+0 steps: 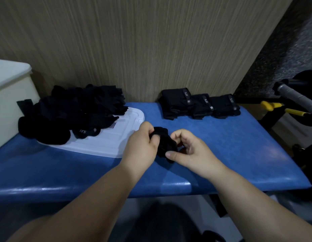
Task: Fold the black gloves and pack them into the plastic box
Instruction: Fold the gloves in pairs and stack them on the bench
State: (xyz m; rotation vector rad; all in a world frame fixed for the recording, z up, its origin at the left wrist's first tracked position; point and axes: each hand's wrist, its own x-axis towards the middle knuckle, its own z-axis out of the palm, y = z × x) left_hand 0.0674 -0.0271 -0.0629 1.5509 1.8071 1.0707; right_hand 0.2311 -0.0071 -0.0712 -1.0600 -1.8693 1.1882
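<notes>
Both hands hold one bunched black glove [164,144] just above the blue padded bench [239,154]. My left hand [143,144] grips its upper left part with curled fingers. My right hand [188,149] pinches its lower right part between thumb and fingers. A loose heap of black gloves [73,110] lies on a white plastic lid [106,142] at the left. Three folded stacks of black gloves [198,103] stand in a row at the back right, against the wall. A white plastic box [6,95] stands at the far left, its inside hidden.
A wood-grain wall panel [151,41] backs the bench. Right of the bench stands dark equipment with a grey-wrapped handle [294,95] and yellow-handled tools [280,109]. The bench's front edge [151,191] runs across the frame below my forearms.
</notes>
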